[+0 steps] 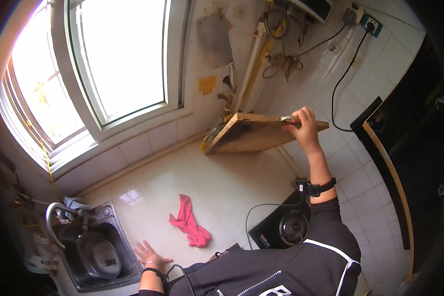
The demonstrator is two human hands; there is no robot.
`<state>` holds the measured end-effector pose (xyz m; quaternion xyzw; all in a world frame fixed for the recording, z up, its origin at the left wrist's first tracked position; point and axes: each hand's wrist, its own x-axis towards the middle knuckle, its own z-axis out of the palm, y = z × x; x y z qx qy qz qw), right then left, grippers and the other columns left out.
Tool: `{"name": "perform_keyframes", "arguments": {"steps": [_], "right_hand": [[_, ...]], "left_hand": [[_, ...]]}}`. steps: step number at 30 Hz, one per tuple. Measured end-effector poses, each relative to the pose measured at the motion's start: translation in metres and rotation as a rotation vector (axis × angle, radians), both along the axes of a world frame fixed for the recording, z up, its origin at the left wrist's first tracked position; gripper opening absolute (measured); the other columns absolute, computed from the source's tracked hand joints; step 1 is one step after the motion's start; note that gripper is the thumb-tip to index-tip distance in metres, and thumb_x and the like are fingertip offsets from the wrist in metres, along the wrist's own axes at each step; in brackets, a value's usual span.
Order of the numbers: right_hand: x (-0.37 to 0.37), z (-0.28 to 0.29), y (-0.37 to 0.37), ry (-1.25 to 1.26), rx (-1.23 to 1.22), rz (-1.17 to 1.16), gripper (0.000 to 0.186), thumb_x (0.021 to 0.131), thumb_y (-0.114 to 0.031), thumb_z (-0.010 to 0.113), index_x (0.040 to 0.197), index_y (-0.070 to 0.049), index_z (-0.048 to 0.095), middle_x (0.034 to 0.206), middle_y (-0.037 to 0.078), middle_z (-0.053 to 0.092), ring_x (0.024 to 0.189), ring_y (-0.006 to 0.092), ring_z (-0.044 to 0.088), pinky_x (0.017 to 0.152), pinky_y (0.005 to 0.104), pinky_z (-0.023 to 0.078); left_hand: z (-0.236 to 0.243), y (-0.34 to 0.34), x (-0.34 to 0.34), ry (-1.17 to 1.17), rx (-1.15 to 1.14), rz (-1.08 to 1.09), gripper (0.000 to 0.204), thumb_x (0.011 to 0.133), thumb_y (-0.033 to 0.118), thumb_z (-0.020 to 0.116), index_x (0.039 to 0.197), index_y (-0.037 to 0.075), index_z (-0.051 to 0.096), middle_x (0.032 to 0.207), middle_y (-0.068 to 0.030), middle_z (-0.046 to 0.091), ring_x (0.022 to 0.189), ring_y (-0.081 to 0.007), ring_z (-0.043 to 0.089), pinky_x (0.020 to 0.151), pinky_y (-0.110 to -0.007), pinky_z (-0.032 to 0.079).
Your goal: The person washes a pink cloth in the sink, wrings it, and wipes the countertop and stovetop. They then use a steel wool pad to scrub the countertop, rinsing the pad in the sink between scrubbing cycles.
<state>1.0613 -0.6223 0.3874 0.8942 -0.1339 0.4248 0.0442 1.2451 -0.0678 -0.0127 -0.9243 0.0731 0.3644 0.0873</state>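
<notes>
My right hand (pixel 305 129) is raised over the back of the counter, with fingers and thumb closed round a small metal handle (pixel 287 118) on the upper edge of a cutting board (pixel 256 138). The board is thick and wooden, with dark stains, and stands on edge, tilted, near the wall corner. Fingers spread, my left hand (pixel 149 255) rests flat on the pale countertop (pixel 232 182) beside the sink. A crumpled pink cloth (pixel 188 224) lies on the counter between my two arms.
At the left is a dark sink (pixel 129 249) with a curved faucet (pixel 49 224) and a round basin (pixel 103 257) inside. A black cooktop (pixel 269 227) sits near my right side. Pipes (pixel 251 66) run up the wall behind the board. A black cable (pixel 336 91) hangs from a socket (pixel 371 25).
</notes>
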Motion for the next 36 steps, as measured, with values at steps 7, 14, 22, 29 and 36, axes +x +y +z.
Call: {"name": "perform_keyframes", "arguments": {"steps": [7,14,22,29,36], "right_hand": [[-0.02,0.003,0.028,0.083,0.035,-0.071,0.05,0.062,-0.035,0.085,0.07,-0.009,0.043,0.062,0.0,0.044,0.061,0.0229,0.044,0.059,0.0358,0.037],[-0.048,0.018,0.085,0.016,0.17,-0.021,0.049,0.064,-0.028,0.089,0.069,-0.007,0.045,0.06,0.002,0.044,0.055,0.0175,0.042,0.051,0.0315,0.036],[-0.119,0.086,0.203,-0.073,0.457,-0.007,0.043,0.069,-0.016,0.089,0.076,-0.007,0.048,0.07,-0.008,0.035,0.064,0.0029,0.032,0.056,0.0167,0.03],[-0.192,0.101,0.352,-0.074,0.447,-0.17,0.043,0.064,-0.007,0.09,0.077,-0.007,0.05,0.07,-0.008,0.036,0.064,0.0021,0.029,0.057,0.0178,0.026],[-0.253,0.081,0.48,-0.049,0.634,-0.501,0.041,0.063,-0.006,0.092,0.073,-0.009,0.052,0.065,-0.008,0.043,0.06,-0.0013,0.037,0.051,0.017,0.03]], "left_hand": [[-0.007,0.01,-0.012,-0.116,-0.132,-0.005,0.172,0.029,0.059,0.093,0.154,0.017,-0.017,0.159,-0.0153,-0.025,0.145,-0.043,-0.024,0.109,-0.073,0.014],[-0.004,0.007,-0.004,-0.041,-0.095,-0.014,0.17,0.034,0.061,0.092,0.153,0.018,-0.022,0.158,-0.0154,-0.028,0.142,-0.0458,-0.027,0.109,-0.073,0.012],[-0.006,0.002,-0.002,-0.012,-0.097,0.001,0.167,0.04,0.064,0.091,0.15,0.021,-0.027,0.157,-0.0177,-0.03,0.141,-0.0482,-0.027,0.11,-0.071,0.01],[0.013,-0.001,0.0,0.036,-0.071,-0.161,0.156,0.051,0.07,0.083,0.15,0.015,-0.024,0.157,-0.0204,-0.026,0.143,-0.0495,-0.02,0.111,-0.069,0.011],[0.005,-0.004,0.005,-0.012,0.004,-0.248,0.16,0.049,0.084,0.073,0.15,0.006,-0.023,0.154,-0.0329,-0.021,0.14,-0.0583,-0.014,0.113,-0.067,0.002]]}}
